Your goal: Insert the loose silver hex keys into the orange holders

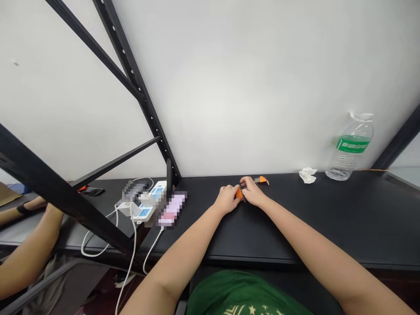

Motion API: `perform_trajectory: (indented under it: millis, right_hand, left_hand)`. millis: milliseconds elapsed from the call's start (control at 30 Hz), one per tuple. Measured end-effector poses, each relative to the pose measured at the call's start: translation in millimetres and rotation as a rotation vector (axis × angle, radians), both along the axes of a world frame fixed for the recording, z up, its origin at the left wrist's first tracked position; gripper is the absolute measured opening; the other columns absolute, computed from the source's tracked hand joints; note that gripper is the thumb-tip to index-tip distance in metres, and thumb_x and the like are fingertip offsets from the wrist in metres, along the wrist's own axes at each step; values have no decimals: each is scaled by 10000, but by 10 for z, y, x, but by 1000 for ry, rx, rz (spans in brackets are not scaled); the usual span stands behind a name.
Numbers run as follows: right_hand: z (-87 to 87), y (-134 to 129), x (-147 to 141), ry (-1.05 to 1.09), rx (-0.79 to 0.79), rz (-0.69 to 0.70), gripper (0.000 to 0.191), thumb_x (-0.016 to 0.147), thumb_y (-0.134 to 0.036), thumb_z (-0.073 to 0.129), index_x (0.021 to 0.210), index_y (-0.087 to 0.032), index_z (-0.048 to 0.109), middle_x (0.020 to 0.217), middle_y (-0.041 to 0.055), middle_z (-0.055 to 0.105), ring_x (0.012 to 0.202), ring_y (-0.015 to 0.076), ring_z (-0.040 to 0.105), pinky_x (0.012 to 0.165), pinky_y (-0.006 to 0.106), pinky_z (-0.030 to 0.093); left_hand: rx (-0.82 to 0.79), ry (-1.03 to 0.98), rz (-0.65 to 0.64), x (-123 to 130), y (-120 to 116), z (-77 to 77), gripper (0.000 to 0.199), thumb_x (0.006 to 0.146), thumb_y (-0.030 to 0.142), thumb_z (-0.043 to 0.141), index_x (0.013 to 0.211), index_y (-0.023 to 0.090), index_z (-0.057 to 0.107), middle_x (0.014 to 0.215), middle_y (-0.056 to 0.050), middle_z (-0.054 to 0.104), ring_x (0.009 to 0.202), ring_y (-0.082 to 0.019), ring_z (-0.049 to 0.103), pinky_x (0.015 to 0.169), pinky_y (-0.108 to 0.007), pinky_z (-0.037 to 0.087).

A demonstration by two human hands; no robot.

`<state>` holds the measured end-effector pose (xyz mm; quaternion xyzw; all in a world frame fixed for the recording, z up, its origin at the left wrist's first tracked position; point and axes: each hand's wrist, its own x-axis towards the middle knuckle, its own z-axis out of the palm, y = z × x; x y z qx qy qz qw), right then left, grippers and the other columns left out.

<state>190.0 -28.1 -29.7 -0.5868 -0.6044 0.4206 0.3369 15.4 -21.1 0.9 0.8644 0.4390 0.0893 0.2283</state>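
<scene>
My left hand (226, 199) and my right hand (252, 192) meet over the black tabletop (328, 218), close to its far edge. Between them is an orange-handled hex key holder (239, 194). Both hands seem to grip it, and my fingers hide much of it. A second orange holder with a fan of metal hex keys (260, 180) lies just beyond my right hand. A dark set of hex keys (93, 190) with a bit of orange lies farther left on the table.
A white power strip (144, 205) with white cables sits left of my hands, beside two pixelated objects. A water bottle (349, 148) and crumpled tissue (307, 175) stand at the back right. Black shelf uprights (134, 83) cross the left. A co-worker's arm (29, 258) shows far left.
</scene>
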Motion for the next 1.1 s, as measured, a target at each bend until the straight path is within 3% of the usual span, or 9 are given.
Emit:
perform_trajectory:
  millis: [200,400,500,567,633,700,800,967,1100]
  right_hand:
    - [9,34,31,156,-165,12,434,752,-175,479,1181,-242,469,1141,49,622,1013,163,628,840,307,540]
    - [141,-23,-199,179,-204,-32,453,748,-178,521,1196,-238,530,1302,57,588,1098,175,618,964,336,515]
    - [150,-15,-222,172,-185,-9,457,822,-193,471,1274,-235,521,1316,65,600,1062,159,638,905,307,540]
    - [121,26,-90,11,-71,-46,427,886,-228,462,1307,-226,526,1320,75,601,1070,153,635,913,299,536]
    - [72,70,127,-220,46,-79,322,911,-241,489,1208,-199,606,1230,93,626,1078,175,615,972,335,507]
    - [9,99,351,-311,60,-78,192,880,-202,553,1025,-177,678,1134,118,637,1101,223,582,1021,392,465]
    - [-94,116,547,-418,48,-35,96,826,-131,614,852,-176,695,1059,129,643,1049,234,580,967,375,469]
    - [-201,164,525,-523,-45,61,138,753,-122,686,646,-176,618,788,98,638,783,186,604,738,291,481]
    - [-149,129,489,-515,-127,182,227,647,-119,752,545,-184,560,543,37,539,557,152,534,590,275,411]
  left_hand:
    - [67,2,-27,-23,-8,32,336,863,277,687,1190,248,616,1101,-61,702,1192,-272,562,1072,-479,372]
    - [109,-15,-73,16,-63,90,393,874,249,657,1265,274,621,1197,-66,704,1278,-291,509,1166,-550,270]
    - [94,-46,-73,8,-60,69,334,878,246,654,1212,259,640,1170,-63,703,1238,-281,539,1131,-515,338]
    - [54,-48,-65,-19,-36,39,389,878,254,659,1263,238,607,1132,-72,700,1150,-271,587,1052,-465,425]
    - [12,-40,-50,-53,-8,11,470,889,255,645,1347,221,549,1114,-84,688,1063,-259,621,971,-417,482]
    - [-7,-44,-39,-86,15,-10,514,895,241,627,1395,218,509,1133,-94,674,1039,-253,630,950,-399,498]
    - [-17,-70,-41,-123,41,-38,526,887,230,633,1397,237,509,1188,-96,662,1086,-255,622,984,-407,493]
    - [-58,-102,-14,-164,80,-123,569,871,184,629,1418,244,487,1231,-91,655,1116,-242,634,1005,-403,506]
    - [-141,-162,54,-163,79,-155,607,836,155,666,1401,250,462,1248,-78,665,1150,-232,644,1012,-389,513]
